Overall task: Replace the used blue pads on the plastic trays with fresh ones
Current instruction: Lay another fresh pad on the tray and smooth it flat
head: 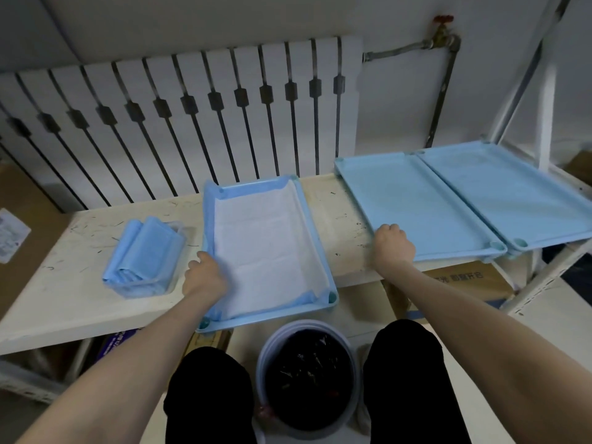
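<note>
Scuffed worktop [64, 283]. Our left hand [206, 274] pinches the pad [266, 251] on the lined tray [315, 232]; our right hand [392, 243] grips the bare tray [416, 203] beneath it; best we slide it level.

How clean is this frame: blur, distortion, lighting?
Head view: strong wide-angle bending, the radiator bars fan out; the left hand at the padded tray is slightly smeared, the right hand on the bare tray sharper; light dim and even, no glare; the bin interior is nearly black.
</note>
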`<state>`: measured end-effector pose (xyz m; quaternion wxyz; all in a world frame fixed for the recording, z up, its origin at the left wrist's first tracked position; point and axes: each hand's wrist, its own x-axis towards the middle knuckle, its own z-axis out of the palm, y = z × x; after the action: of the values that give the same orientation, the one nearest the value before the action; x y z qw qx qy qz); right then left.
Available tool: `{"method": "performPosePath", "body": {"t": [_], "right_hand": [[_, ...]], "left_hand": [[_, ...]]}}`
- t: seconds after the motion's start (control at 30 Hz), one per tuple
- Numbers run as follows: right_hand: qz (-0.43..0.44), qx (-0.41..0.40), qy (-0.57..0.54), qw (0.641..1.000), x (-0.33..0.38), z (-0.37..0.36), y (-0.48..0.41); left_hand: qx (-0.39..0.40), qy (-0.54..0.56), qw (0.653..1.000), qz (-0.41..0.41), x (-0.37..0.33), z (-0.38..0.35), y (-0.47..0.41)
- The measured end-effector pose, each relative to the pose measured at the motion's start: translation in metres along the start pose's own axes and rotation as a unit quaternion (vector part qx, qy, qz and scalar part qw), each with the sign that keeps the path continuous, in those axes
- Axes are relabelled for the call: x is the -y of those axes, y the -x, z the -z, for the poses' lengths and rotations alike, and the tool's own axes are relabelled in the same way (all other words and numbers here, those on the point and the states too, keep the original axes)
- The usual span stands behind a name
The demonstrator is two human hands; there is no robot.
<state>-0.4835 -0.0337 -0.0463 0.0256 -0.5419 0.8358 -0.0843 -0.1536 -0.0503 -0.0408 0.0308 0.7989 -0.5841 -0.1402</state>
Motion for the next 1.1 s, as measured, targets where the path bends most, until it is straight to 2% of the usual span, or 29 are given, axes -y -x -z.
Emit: {"method": "performPosePath", "body": {"t": [0.17,0.37,0.47,0.53,0.63,0.73,0.87,0.97,1.1], "right_hand": [[-0.004,-0.068,-0.057,0.996,0.002,0.017,-0.003],[0.000,-0.077,-0.097,0.992,-0.020,0.028,-0.007],[0.015,-0.063,-0.149,0.987,-0.028,0.026,-0.011],[0.030,-0.032,-0.182,0.982,-0.028,0.027,-0.010],[0.090,0.054,-0.208,0.973,-0.020,0.033,-0.007],[0.141,0.142,-0.229,0.953,-0.014,0.044,0.003],[0.163,0.202,-0.285,0.923,-0.025,0.054,0.013],[0.187,0.210,-0.300,0.912,-0.038,0.052,0.018],[0.188,0.269,-0.351,0.877,-0.065,0.050,0.018]], "left_hand": [[0.003,0.002,0.999,-0.048,-0.019,-0.006,0.000],[0.045,0.037,0.996,-0.066,-0.035,-0.009,0.002],[-0.032,0.003,0.998,-0.052,-0.056,0.001,0.013],[-0.061,0.025,0.992,-0.111,-0.082,0.007,0.022],[0.021,0.158,0.969,-0.186,-0.124,0.010,0.032],[0.162,0.347,0.912,-0.146,-0.161,0.012,0.058],[0.281,0.419,0.860,-0.079,-0.203,0.004,0.075],[0.306,0.456,0.834,-0.055,-0.224,-0.004,0.077],[0.253,0.428,0.866,-0.060,-0.238,-0.010,0.084]]}}
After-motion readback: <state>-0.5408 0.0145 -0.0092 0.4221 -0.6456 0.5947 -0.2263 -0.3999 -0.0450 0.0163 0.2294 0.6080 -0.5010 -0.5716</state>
